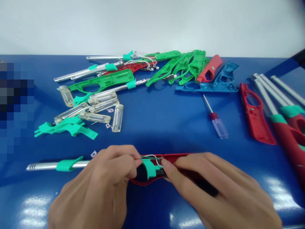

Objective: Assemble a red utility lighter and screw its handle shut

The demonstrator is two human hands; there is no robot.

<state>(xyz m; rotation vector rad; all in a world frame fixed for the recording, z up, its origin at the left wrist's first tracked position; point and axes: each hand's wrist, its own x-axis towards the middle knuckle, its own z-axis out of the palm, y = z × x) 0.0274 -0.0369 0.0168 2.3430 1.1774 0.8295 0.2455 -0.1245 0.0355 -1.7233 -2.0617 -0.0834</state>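
A red half shell (176, 156) of a long lighter lies at the front of the blue table, between my two hands. From its left end a silver metal tube (43, 166) with a teal collar (68, 164) sticks out. A teal trigger (149, 168) sits in the shell beside a small black part, with thin white and green wires (152, 156) above it. My left hand (102, 181) pinches the green wire at the shell's upper edge. My right hand (214, 181) rests over the shell's right part, index fingertip at the wires, other fingers partly hidden.
Behind lie green half shells (95, 83), metal tubes with wires (119, 90), clear fuel tanks (117, 117) and teal pieces (69, 126). A screwdriver (219, 126) and blue shells (207, 87) are at centre right. A red shell (258, 121) and red lighters (288, 143) lie at the right.
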